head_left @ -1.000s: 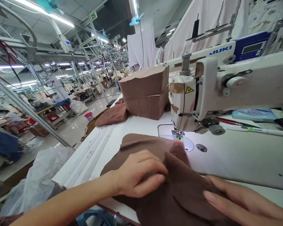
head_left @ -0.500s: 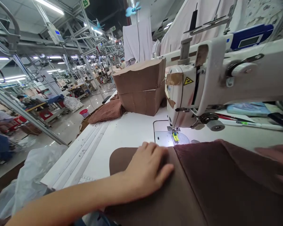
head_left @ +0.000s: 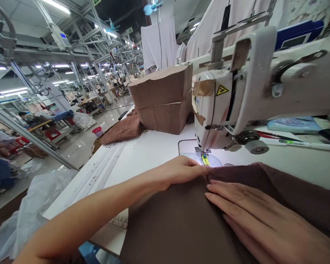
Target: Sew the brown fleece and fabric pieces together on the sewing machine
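Observation:
Brown fabric (head_left: pixel 176 220) lies across the front of the sewing machine table, with a darker plush piece (head_left: pixel 242 174) along its right side. My left hand (head_left: pixel 184 170) pinches the far edge of the fabric where the two pieces meet, just in front of the yellow-marked presser foot (head_left: pixel 205 159). Flat on the fabric and the seam line, my right hand (head_left: pixel 253 216) has its fingers stretched out toward my left fingertips. Above the presser foot stands the white sewing machine head (head_left: pixel 213 110).
Behind the work stands a tall stack of folded brown pieces (head_left: pixel 162 117), with a reddish-brown cloth pile (head_left: pixel 121 130) to its left. A printed ruler scale (head_left: pixel 119 222) shows on the table near my left forearm. Pens and scissors-like red tools (head_left: pixel 277 135) lie right of the machine.
My left hand has gone from lying flat on the fabric to pinching its far edge. My right hand has come in from the right onto the seam. The fabric's rounded left corner is no longer visible.

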`<control>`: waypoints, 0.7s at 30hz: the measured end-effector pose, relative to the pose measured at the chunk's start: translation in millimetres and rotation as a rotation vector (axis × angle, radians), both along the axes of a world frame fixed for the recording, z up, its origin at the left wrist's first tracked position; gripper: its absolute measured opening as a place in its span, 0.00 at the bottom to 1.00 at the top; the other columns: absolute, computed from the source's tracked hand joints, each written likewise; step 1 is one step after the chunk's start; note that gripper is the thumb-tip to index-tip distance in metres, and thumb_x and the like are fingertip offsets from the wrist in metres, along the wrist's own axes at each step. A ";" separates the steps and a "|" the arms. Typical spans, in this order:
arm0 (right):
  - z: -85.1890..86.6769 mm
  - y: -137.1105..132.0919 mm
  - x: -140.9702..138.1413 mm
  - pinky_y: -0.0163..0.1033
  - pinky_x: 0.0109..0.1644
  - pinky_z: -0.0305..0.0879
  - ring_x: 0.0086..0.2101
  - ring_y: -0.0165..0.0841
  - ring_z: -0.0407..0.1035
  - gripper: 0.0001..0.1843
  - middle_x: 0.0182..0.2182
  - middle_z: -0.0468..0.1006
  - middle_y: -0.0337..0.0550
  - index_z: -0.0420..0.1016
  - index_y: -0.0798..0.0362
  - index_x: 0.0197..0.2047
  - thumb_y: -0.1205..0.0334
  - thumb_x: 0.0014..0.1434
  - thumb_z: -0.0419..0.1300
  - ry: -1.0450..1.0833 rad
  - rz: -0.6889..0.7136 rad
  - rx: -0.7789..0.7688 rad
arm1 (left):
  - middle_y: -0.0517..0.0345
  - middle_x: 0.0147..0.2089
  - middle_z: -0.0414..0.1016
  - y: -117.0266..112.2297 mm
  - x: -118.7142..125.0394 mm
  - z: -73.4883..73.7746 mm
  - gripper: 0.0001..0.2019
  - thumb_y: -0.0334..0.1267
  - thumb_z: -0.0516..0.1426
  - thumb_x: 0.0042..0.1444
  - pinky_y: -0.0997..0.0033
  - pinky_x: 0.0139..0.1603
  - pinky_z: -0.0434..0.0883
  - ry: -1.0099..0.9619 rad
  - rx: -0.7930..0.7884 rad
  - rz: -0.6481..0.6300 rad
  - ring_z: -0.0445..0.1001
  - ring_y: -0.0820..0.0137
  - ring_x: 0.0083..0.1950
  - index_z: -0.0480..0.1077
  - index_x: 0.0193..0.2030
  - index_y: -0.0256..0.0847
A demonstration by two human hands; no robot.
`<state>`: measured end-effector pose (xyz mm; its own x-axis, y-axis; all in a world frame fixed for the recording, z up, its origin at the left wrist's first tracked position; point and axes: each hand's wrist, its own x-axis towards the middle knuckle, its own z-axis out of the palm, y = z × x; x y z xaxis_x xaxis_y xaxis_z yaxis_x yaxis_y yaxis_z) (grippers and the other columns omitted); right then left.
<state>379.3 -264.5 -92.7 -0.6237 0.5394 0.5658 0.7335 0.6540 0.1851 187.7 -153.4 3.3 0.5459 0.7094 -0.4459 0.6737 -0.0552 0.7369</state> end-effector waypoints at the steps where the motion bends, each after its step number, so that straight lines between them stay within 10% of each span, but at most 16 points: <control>1: 0.8 1.3 -0.9 0.46 0.60 0.69 0.65 0.36 0.58 0.43 0.70 0.55 0.45 0.47 0.55 0.75 0.73 0.57 0.47 -0.041 -0.021 0.034 | 0.64 0.28 0.68 1.9 0.1 -0.8 0.17 0.48 0.53 0.67 0.76 0.29 0.65 -0.005 -0.056 0.000 0.66 0.74 0.27 0.68 0.34 0.37; 7: 13.4 5.4 -13.5 0.44 0.48 0.75 0.54 0.33 0.72 0.35 0.57 0.73 0.50 0.33 0.73 0.74 0.67 0.69 0.41 -0.101 -0.120 0.226 | 0.60 0.32 0.71 -4.4 -3.3 -9.0 0.10 0.42 0.59 0.64 0.67 0.43 0.70 0.049 0.325 -0.071 0.71 0.67 0.38 0.74 0.37 0.37; 12: 2.1 1.7 -10.3 0.50 0.68 0.44 0.60 0.39 0.64 0.36 0.62 0.69 0.55 0.39 0.71 0.74 0.64 0.69 0.44 -0.034 -0.069 0.145 | 0.43 0.53 0.74 -35.3 -18.3 -23.9 0.11 0.31 0.49 0.69 0.53 0.61 0.69 -0.011 1.029 -0.382 0.70 0.57 0.57 0.71 0.50 0.33; 21: 0.1 5.4 2.4 0.42 0.71 0.45 0.61 0.37 0.62 0.35 0.64 0.68 0.43 0.46 0.55 0.76 0.64 0.69 0.49 0.191 -0.051 0.014 | 0.39 0.53 0.76 -37.3 -31.7 -30.5 0.15 0.34 0.47 0.71 0.63 0.65 0.71 -0.169 1.103 -0.640 0.74 0.60 0.57 0.67 0.54 0.24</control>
